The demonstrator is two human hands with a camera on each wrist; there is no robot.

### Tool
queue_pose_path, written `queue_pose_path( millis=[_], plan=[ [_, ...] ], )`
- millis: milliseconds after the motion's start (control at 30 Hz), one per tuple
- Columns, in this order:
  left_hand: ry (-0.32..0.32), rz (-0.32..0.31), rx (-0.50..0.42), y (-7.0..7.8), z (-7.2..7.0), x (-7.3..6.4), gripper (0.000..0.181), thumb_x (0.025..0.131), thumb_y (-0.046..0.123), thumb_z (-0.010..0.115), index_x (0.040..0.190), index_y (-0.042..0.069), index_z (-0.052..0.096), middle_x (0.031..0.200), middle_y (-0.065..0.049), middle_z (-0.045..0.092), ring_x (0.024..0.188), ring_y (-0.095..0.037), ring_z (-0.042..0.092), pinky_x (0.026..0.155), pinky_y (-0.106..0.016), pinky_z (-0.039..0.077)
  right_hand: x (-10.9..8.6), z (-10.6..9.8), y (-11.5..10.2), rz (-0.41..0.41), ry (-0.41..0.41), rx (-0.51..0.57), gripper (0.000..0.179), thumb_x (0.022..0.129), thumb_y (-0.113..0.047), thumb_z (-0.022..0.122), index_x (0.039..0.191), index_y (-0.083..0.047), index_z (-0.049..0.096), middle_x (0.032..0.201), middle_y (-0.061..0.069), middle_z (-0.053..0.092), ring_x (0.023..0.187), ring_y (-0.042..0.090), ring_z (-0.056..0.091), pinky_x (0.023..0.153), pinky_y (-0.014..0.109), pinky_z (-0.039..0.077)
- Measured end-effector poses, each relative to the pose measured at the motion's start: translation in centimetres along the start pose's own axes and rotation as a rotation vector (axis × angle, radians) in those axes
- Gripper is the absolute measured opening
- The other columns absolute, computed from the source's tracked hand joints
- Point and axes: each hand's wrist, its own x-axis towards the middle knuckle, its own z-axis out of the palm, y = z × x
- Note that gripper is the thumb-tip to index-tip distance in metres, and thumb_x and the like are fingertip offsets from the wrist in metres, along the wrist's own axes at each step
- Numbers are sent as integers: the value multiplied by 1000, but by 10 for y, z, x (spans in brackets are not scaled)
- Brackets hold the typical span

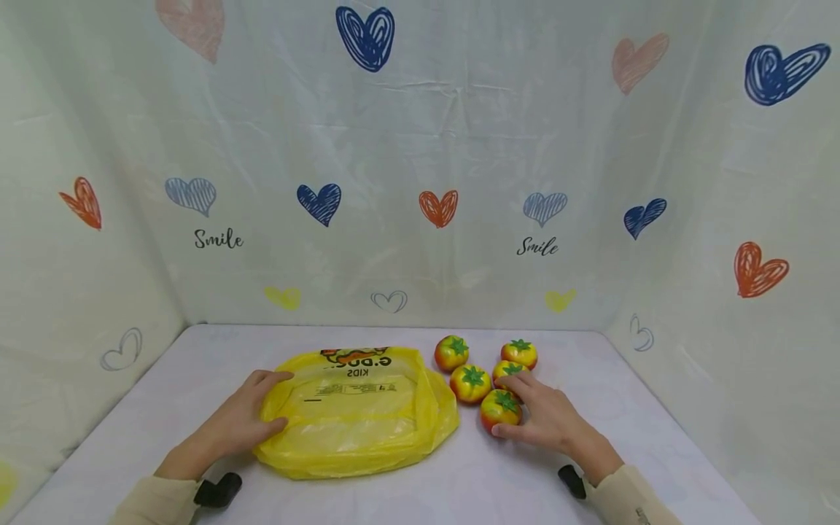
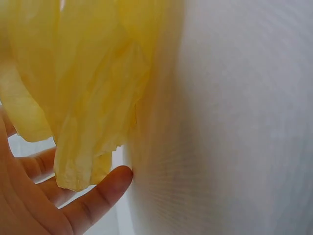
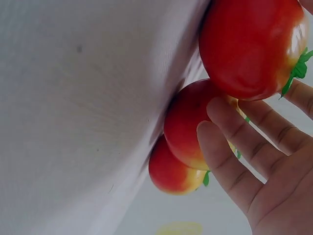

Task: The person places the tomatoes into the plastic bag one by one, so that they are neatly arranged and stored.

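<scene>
A yellow plastic bag (image 1: 354, 415) with a printed logo lies puffed out on the table. At its left edge is my left hand (image 1: 246, 412), thumb and fingers spread. The left wrist view has the bag's crumpled end (image 2: 93, 122) between the thumb and the other fingers, which do not curl round it. My right hand (image 1: 541, 412) reaches over the red-and-yellow toy tomatoes, thumb by the front tomato (image 1: 500, 408) and fingers over the tomato behind it (image 1: 507, 370). Seen from the right wrist, its fingers extend nearly straight beside a red tomato (image 3: 188, 122).
Beside the bag sit two more tomatoes, a nearer one (image 1: 469, 384) and a farther one (image 1: 451, 353). Another tomato (image 1: 519, 353) is at the back right. A white table (image 1: 420, 496) bears everything, with a heart-print curtain (image 1: 407, 131) behind and at the sides.
</scene>
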Motion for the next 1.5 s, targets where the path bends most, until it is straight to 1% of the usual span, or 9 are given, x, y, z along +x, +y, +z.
queue_pose_path(
  millis=[333, 433, 700, 900, 1000, 1100, 1233, 1500],
  plan=[
    [-8, 17, -15, 0, -1, -1, 69, 75, 22, 73, 136, 9, 45, 128, -18, 43, 112, -36, 49, 92, -60, 42, -1, 2, 0, -12, 1, 35, 67, 69, -65, 70, 124, -29, 57, 128, -2, 52, 105, 22, 56, 87, 58, 45],
    [-8, 28, -15, 0, -2, -1, 69, 75, 21, 73, 137, 9, 45, 129, -18, 43, 113, -37, 49, 93, -61, 42, -1, 2, 0, -13, 3, 29, 65, 69, -66, 70, 122, -30, 57, 126, -4, 52, 103, 20, 55, 87, 57, 46],
    [-10, 33, -21, -2, -3, -3, 69, 75, 21, 73, 136, 9, 45, 128, -18, 43, 113, -37, 49, 93, -61, 41, 0, 4, 1, -28, 9, 28, 61, 69, -66, 70, 119, -32, 58, 121, -9, 51, 98, 15, 55, 85, 51, 48],
    [-6, 43, -14, -2, -3, -1, 68, 76, 20, 73, 137, 9, 45, 128, -18, 43, 114, -37, 49, 93, -61, 41, 0, 2, -1, 4, -15, 31, 61, 71, -64, 70, 120, -31, 58, 125, -6, 51, 101, 17, 55, 87, 53, 47],
    [-1, 47, -11, -3, -3, -2, 68, 76, 20, 72, 137, 9, 45, 128, -18, 43, 114, -37, 49, 93, -61, 41, 1, 3, -1, 2, -19, 31, 61, 71, -64, 70, 121, -30, 58, 127, -4, 51, 103, 19, 55, 88, 54, 47],
    [-3, 46, -13, -2, -3, 0, 68, 76, 20, 72, 137, 9, 44, 128, -18, 43, 113, -37, 49, 93, -61, 41, 0, 2, 0, -2, -13, 36, 62, 71, -64, 70, 121, -30, 58, 127, -3, 51, 103, 20, 55, 87, 54, 47],
    [-11, 30, -18, -2, -3, 2, 68, 76, 20, 72, 137, 8, 45, 128, -19, 43, 114, -38, 49, 93, -61, 41, -1, 2, 0, 0, -17, 41, 62, 71, -64, 70, 122, -30, 57, 128, -3, 51, 103, 20, 55, 88, 54, 47],
    [-4, 33, -10, -4, -1, 0, 68, 75, 20, 72, 137, 8, 45, 128, -19, 44, 113, -38, 49, 93, -61, 41, -1, -1, -3, 1, -7, 42, 60, 71, -61, 71, 121, -30, 58, 126, -3, 51, 102, 20, 55, 88, 54, 47]
  ],
)
